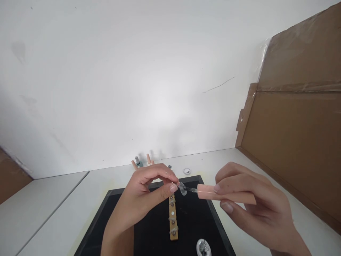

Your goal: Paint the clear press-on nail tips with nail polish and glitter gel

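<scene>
nearest the camera, at the lower edge, a small round silver dish (204, 248) sits on the black mat (149, 234), with bits in it too small to make out. just beyond it a narrow tan strip (173, 218) lies lengthwise on the mat, running away from the viewer, with a row of small clear pieces and metal studs along its top.

above the far end of that strip the two hands meet. the left hand (145, 193) is curled, thumb and forefinger pinched closed on a small clear nail tip (183, 188), which sticks out to the right of the fingertips. the right hand (247, 202) comes in from the right, fingers and thumb closed round a peach-coloured brush handle (223, 193) held nearly level; its thin dark brush (190, 189) points left and its end touches the clear nail tip. so the tip lies between the hands, held by the left, just beyond the reach of the right fingers.

further back, on the white table (66, 213) past the mat's far edge, stand a few peach pegs and a grey piece (141, 161), and beside them a small round silver object (187, 171). behind is a white wall (133, 81), with brown cardboard (295, 124) leaning at the right.
</scene>
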Motion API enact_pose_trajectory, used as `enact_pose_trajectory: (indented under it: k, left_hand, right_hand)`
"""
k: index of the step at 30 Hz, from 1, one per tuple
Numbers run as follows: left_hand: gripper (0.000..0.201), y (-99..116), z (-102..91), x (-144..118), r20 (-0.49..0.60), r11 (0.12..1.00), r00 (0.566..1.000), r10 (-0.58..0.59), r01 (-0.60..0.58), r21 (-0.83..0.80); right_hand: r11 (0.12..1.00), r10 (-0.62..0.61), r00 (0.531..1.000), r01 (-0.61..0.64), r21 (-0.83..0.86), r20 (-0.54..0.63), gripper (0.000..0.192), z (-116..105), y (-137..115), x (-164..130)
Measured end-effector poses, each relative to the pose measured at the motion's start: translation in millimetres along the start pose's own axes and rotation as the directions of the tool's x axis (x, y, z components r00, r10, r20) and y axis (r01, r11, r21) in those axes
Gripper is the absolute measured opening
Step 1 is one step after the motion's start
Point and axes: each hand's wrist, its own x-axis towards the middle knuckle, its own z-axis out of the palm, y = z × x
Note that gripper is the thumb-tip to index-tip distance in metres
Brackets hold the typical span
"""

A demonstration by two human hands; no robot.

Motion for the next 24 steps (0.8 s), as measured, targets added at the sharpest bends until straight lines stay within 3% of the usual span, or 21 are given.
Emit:
enact_pose_trajectory:
  k: [12, 24]
  left_hand:
    - [0.007, -1.9, 0.1, 3.4, -0.014, 0.997, 0.999, -0.046, 0.045, -0.062]
    - [0.014, -3.9, 1.5, 2.9, -0.124, 0.987, 0.980, -0.157, 0.158, -0.004]
  right_hand:
    - [1.000, -0.007, 1.000, 0.007, -0.001, 0.008, 0.026, -1.2, -2.0, -1.2]
    - [1.000, -0.010, 1.000, 0.009, -0.029, -0.008, 0.028, -0.2, -1.7, 0.6]
